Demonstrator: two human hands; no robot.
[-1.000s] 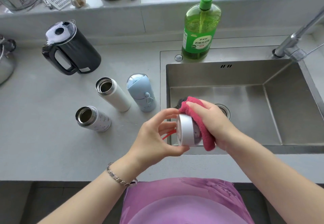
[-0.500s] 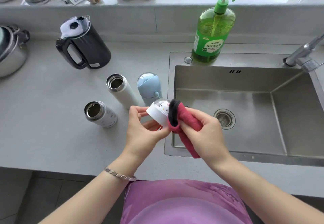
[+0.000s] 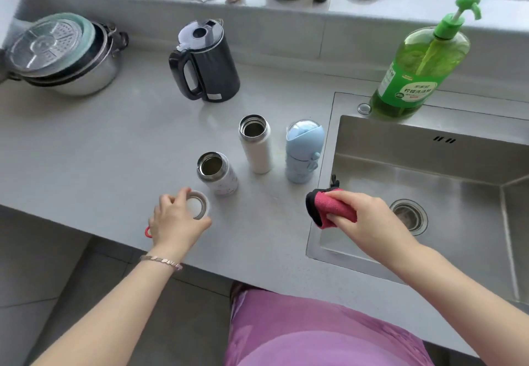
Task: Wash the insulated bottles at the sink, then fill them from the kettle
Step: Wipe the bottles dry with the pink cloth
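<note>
Three insulated bottles stand on the grey counter (image 3: 100, 148): a short white speckled one (image 3: 219, 175) with no lid, a taller white one (image 3: 255, 143) also uncapped, and a light blue one (image 3: 303, 151) with its cap on. My left hand (image 3: 174, 221) grips a white bottle lid (image 3: 200, 204), its hollow side up, on the counter in front of the short bottle; a red loop (image 3: 148, 232) shows under the hand. My right hand (image 3: 363, 218) holds a folded pink cloth (image 3: 329, 208) over the sink's left rim. The black kettle (image 3: 204, 60) stands behind the bottles.
The steel sink (image 3: 446, 182) with its drain (image 3: 409, 216) lies at the right. A green dish-soap pump bottle (image 3: 420, 62) stands on its back rim. Stacked steel pots (image 3: 63, 53) sit at far left. Metal jugs and a grater line the back ledge (image 3: 400, 2).
My left hand carried the white lid away from the cloth, down and left, onto the counter by the short bottle. My right hand kept the pink cloth near the sink rim.
</note>
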